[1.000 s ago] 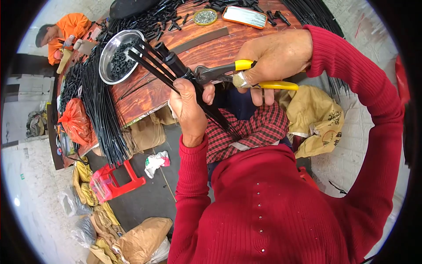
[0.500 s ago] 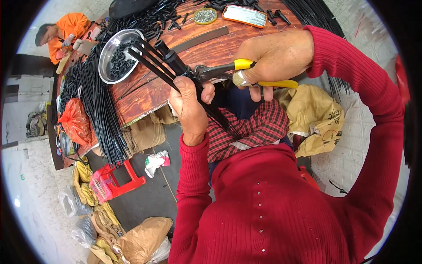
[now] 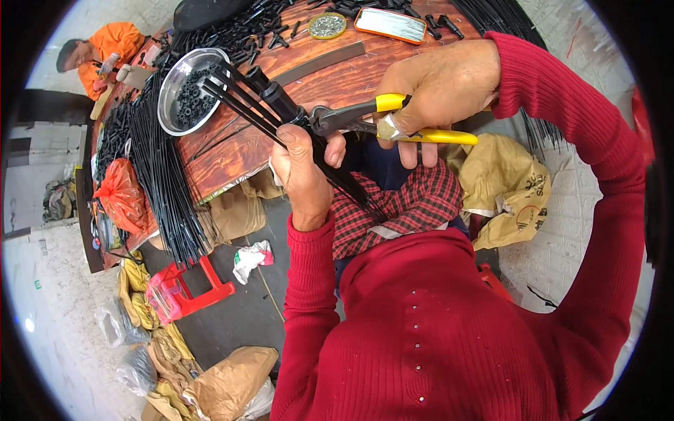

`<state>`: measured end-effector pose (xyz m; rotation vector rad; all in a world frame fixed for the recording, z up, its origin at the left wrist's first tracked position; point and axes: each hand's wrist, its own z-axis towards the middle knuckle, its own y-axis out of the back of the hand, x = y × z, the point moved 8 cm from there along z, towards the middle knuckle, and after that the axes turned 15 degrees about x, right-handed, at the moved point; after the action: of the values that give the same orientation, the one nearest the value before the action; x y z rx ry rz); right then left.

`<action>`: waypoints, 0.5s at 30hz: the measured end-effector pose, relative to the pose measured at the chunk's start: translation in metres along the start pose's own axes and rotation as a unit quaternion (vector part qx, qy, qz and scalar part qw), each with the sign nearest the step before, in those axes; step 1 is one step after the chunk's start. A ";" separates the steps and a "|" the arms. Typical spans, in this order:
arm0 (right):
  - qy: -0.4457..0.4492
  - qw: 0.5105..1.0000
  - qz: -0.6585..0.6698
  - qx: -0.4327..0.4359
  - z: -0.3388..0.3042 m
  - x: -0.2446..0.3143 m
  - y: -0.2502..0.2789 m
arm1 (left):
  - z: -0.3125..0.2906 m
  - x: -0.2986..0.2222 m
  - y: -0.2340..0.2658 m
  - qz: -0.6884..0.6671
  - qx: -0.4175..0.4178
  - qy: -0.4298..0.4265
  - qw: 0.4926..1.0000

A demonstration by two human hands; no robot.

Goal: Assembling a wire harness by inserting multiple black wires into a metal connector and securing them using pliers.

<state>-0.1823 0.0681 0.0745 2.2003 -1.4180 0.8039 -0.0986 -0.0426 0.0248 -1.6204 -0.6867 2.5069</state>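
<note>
Black rods (image 3: 342, 178) sat in the left hand (image 3: 305, 172), off to the right of the metal bowl (image 3: 166, 111). Long axis ran on a slant: top ends pointed at the bowl and overlapped its right rim to my eye, lower ends ran down and away from it over the checked cloth (image 3: 430, 207) on the lap. Couldn't tell if the tops touched the bowl. Black fitting (image 3: 282, 103) rose out of the same bunch, just right of the bowl, tilted much like the rods.

Pliers (image 3: 351, 116) were on the far side of the bunch from the bowl. Head was up against it just below the fitting, yellow handles pointing away from the bowl, so pliers crossed the rods, not along them. Left hand was nearer the bowl, right hand (image 3: 446, 84) farther out.

Left grip: thumb and fingers closed round the bunch, pinching it. Right grip: wrapped round the pliers, taped thumb against the handles, handles partly spread. Pliers' head looked to be touching, but couldn't tell how tightly it bit, or on which piece. Bowl stood on the wooden tabletop (image 3: 228, 158), small black rings (image 3: 191, 102) inside.
</note>
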 end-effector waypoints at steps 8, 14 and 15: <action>0.013 0.999 -0.036 -0.034 -0.004 0.006 -0.004 | -0.003 -0.004 -0.002 0.062 -0.014 -0.013 0.998; 0.060 0.994 -0.061 -0.075 0.007 0.005 -0.008 | -0.005 -0.003 0.007 0.057 -0.016 -0.020 0.998; 0.077 0.992 -0.058 -0.083 0.009 0.004 -0.008 | -0.005 -0.004 0.008 0.058 -0.020 -0.027 0.998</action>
<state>-0.1713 0.0628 0.0700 2.0294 -1.2249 0.7677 -0.0907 -0.0496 0.0228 -1.6563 -0.6709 2.6445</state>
